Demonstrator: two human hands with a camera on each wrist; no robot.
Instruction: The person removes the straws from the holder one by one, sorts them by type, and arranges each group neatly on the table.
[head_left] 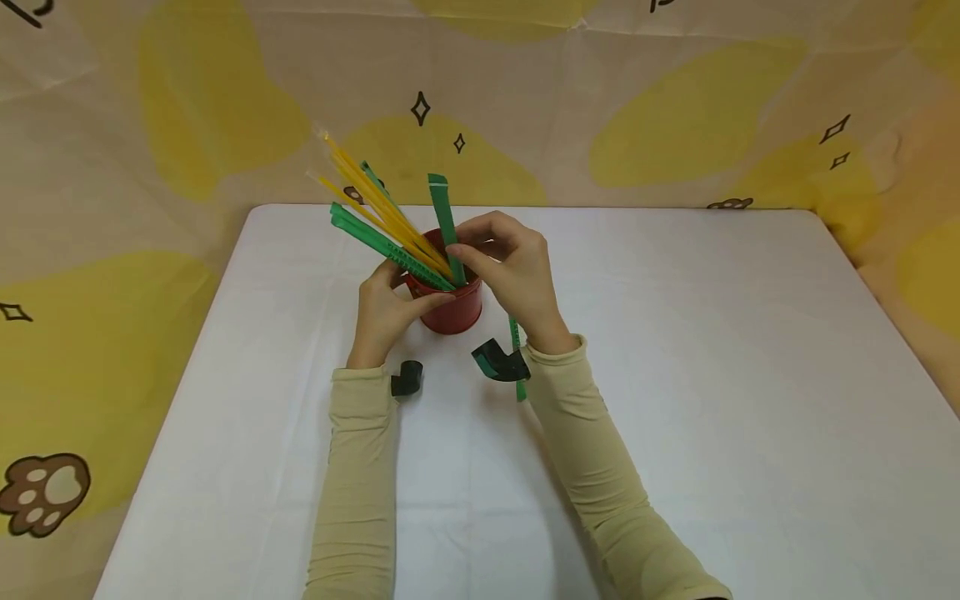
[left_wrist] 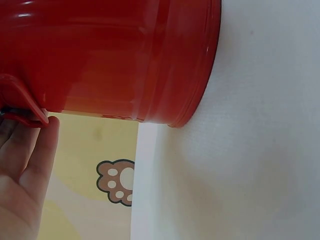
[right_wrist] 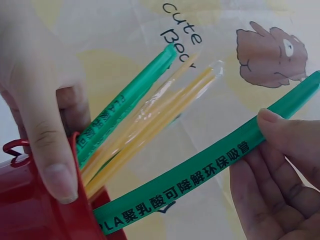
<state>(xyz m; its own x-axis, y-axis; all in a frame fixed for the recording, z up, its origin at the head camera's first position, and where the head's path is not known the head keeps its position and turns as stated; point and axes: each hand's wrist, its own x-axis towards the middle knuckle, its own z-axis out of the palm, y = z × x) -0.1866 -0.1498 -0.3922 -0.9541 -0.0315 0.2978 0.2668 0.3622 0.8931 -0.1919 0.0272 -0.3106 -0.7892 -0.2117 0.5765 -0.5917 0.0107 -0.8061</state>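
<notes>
A small red metal bucket (head_left: 453, 317) stands upright on the white table, with several wrapped straws leaning left out of it. Yellow straws (right_wrist: 150, 145) in clear sleeves sit among green-wrapped ones (right_wrist: 127, 105). My left hand (head_left: 381, 310) holds the bucket at its left side, thumb lying at the front rim. In the left wrist view, its fingers (left_wrist: 42, 155) are by the bucket's handle lug. Between thumb and fingers, my right hand (head_left: 521, 271) pinches a green-wrapped straw (right_wrist: 195, 172) printed with black characters. That straw's lower end is inside the bucket's mouth, hidden by the rim.
Another green-wrapped straw (head_left: 521, 390) lies on the white table (head_left: 720, 400), partly under the right wrist. Black wrist mounts (head_left: 407, 379) stick out from both sleeves. A patterned yellow and beige cloth (head_left: 525, 108) hangs behind the table's far edge.
</notes>
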